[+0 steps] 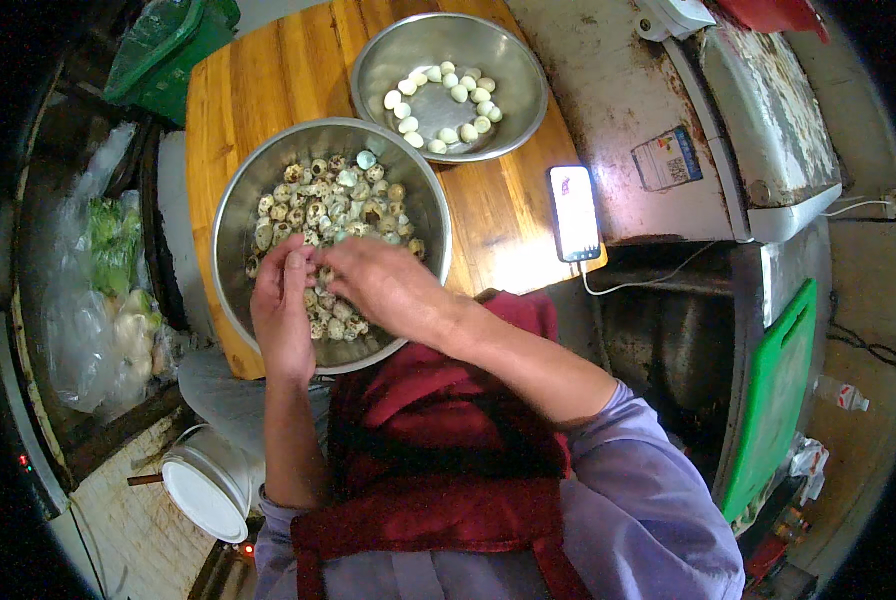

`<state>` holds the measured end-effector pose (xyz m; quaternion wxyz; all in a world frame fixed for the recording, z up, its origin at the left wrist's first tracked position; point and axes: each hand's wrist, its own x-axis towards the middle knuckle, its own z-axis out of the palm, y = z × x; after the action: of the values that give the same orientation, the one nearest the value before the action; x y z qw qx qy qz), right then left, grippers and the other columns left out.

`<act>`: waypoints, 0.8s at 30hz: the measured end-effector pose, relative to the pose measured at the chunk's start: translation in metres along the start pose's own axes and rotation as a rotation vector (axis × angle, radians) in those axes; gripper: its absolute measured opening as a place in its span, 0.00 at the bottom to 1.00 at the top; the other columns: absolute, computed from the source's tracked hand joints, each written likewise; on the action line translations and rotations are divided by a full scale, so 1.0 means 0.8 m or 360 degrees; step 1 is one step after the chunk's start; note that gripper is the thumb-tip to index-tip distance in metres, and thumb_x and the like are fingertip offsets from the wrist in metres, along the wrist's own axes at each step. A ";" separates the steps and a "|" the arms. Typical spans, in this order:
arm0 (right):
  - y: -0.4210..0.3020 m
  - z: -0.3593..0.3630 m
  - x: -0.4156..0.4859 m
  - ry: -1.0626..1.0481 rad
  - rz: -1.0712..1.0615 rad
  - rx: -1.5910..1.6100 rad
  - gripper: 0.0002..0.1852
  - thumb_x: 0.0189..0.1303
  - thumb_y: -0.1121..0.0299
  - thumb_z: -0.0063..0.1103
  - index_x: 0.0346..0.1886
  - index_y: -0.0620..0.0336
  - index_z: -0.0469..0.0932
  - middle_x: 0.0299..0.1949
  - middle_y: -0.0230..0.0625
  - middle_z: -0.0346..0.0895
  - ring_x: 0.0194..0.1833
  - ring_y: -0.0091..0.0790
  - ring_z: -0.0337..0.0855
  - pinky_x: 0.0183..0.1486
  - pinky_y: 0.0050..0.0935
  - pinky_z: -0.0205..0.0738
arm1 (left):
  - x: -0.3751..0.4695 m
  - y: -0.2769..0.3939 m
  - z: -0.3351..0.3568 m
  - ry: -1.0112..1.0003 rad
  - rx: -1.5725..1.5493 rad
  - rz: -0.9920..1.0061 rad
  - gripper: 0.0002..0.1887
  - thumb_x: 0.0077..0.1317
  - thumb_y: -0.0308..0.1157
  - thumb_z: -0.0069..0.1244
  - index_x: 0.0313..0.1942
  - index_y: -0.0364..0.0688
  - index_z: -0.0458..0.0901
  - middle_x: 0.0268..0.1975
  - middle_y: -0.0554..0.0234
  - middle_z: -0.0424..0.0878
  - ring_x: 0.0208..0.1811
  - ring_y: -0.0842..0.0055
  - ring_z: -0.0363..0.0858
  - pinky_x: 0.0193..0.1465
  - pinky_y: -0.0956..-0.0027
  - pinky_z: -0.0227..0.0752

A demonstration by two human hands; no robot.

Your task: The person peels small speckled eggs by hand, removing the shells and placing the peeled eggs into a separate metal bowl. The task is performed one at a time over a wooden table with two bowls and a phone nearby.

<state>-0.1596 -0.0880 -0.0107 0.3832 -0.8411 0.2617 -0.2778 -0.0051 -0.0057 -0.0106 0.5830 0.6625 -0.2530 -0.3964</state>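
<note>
Both hands meet over a large steel bowl (232, 315) full of speckled quail eggs (298, 214) and bits of cracked shell. Fingers curled, my left hand (284, 300) is raised on the bowl's near left side. My right hand (384, 289) reaches in from the right, slightly blurred, its fingertips close to those of the left. Whatever may be between the fingers is hidden. Behind, to the right, a second steel bowl (519, 94) holds several pale peeled eggs (459, 94), loosely in a ring.
Both bowls stand on a wooden table (256, 82). A lit phone (575, 214) with a cable lies at its right edge, beside a worn metal appliance (605, 97). A green cutting board (774, 405) leans at right. Bagged vegetables (114, 255) and a white bucket (204, 487) are at left.
</note>
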 end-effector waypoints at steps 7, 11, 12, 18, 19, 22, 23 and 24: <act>-0.012 -0.009 0.001 0.0349 -0.0153 0.0158 0.18 0.67 0.72 0.68 0.59 0.61 0.83 0.52 0.48 0.84 0.57 0.56 0.85 0.59 0.50 0.83 | 0.000 0.004 0.002 -0.0189 -0.0080 -0.0272 0.13 0.87 0.40 0.50 0.48 0.38 0.83 0.32 0.72 0.78 0.32 0.85 0.73 0.36 0.75 0.68; -0.011 -0.011 0.000 0.0367 -0.0026 0.0248 0.09 0.72 0.69 0.69 0.52 0.61 0.86 0.45 0.48 0.86 0.46 0.57 0.89 0.48 0.50 0.86 | -0.003 0.009 0.001 -0.0092 -0.0332 -0.0295 0.12 0.85 0.39 0.53 0.51 0.38 0.84 0.32 0.74 0.77 0.30 0.86 0.71 0.33 0.76 0.63; -0.010 -0.011 0.000 0.0376 -0.0018 0.0202 0.08 0.73 0.69 0.68 0.49 0.61 0.86 0.43 0.47 0.86 0.45 0.57 0.89 0.47 0.50 0.86 | -0.003 0.008 0.001 -0.0080 -0.0307 -0.0313 0.12 0.85 0.38 0.54 0.50 0.38 0.85 0.32 0.74 0.77 0.30 0.86 0.70 0.33 0.76 0.63; -0.016 -0.008 -0.003 0.0367 0.0031 0.0049 0.05 0.70 0.73 0.71 0.43 0.62 0.84 0.40 0.44 0.87 0.40 0.52 0.90 0.43 0.45 0.87 | -0.001 0.007 -0.003 -0.0096 -0.0185 -0.0280 0.10 0.82 0.36 0.57 0.46 0.37 0.87 0.31 0.75 0.78 0.29 0.86 0.70 0.33 0.76 0.62; -0.016 -0.008 -0.004 0.0373 0.0031 0.0034 0.05 0.69 0.73 0.72 0.42 0.62 0.84 0.39 0.44 0.87 0.39 0.53 0.90 0.43 0.45 0.87 | -0.001 0.008 -0.005 -0.0124 -0.0158 -0.0267 0.10 0.82 0.35 0.57 0.46 0.36 0.88 0.31 0.75 0.78 0.29 0.86 0.70 0.33 0.76 0.62; -0.014 -0.008 -0.004 0.0427 0.0039 0.0038 0.06 0.68 0.70 0.71 0.42 0.60 0.83 0.37 0.45 0.86 0.38 0.54 0.90 0.42 0.49 0.86 | -0.005 0.009 -0.007 -0.0202 -0.0128 -0.0222 0.09 0.82 0.32 0.56 0.48 0.35 0.89 0.32 0.74 0.80 0.30 0.86 0.72 0.34 0.76 0.64; -0.014 -0.007 -0.002 0.0433 0.0038 0.0070 0.07 0.68 0.68 0.70 0.41 0.59 0.82 0.36 0.46 0.86 0.38 0.55 0.89 0.42 0.50 0.86 | -0.009 0.010 -0.009 -0.0194 -0.0123 -0.0211 0.09 0.81 0.31 0.56 0.50 0.34 0.89 0.33 0.74 0.81 0.31 0.86 0.73 0.34 0.76 0.65; -0.011 -0.010 -0.002 0.0373 0.0176 0.0135 0.07 0.68 0.67 0.70 0.43 0.58 0.83 0.37 0.46 0.86 0.39 0.54 0.90 0.43 0.48 0.86 | -0.011 0.011 -0.011 -0.0284 -0.0020 -0.0083 0.10 0.81 0.28 0.55 0.55 0.34 0.89 0.35 0.73 0.81 0.32 0.85 0.75 0.38 0.75 0.71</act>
<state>-0.1640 -0.0862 0.0005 0.4001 -0.7703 0.3385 -0.3634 -0.0013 0.0047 -0.0001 0.5516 0.6273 -0.2842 -0.4706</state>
